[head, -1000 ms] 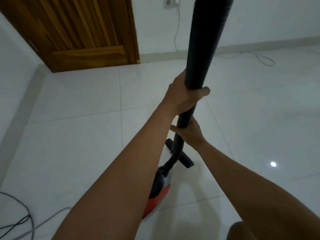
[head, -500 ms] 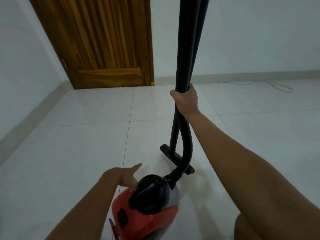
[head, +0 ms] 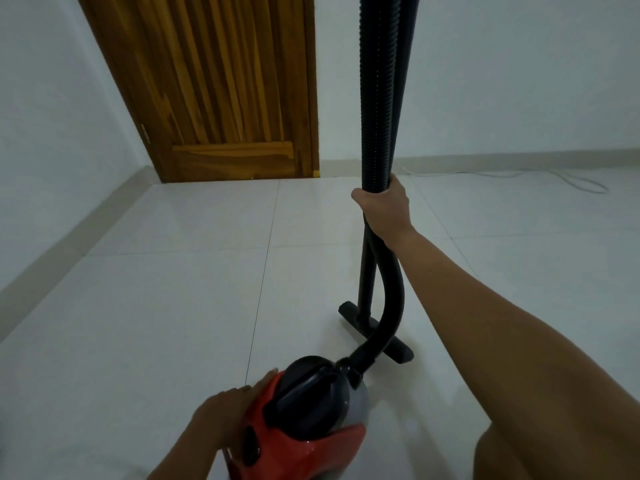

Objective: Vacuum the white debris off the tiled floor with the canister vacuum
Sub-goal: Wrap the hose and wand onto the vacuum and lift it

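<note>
Just right of the left hand, the red canister vacuum sat on the tiled floor, that hand's fingers laid nearly straight against its side, gripping nothing. The right hand was curled tight round the ribbed hose and wand together, the floor head resting on tiles below it.

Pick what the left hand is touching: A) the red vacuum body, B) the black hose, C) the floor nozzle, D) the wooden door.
A: the left hand lies with its fingers against the side of the red vacuum body, while the right hand grips the hose higher up.
</note>
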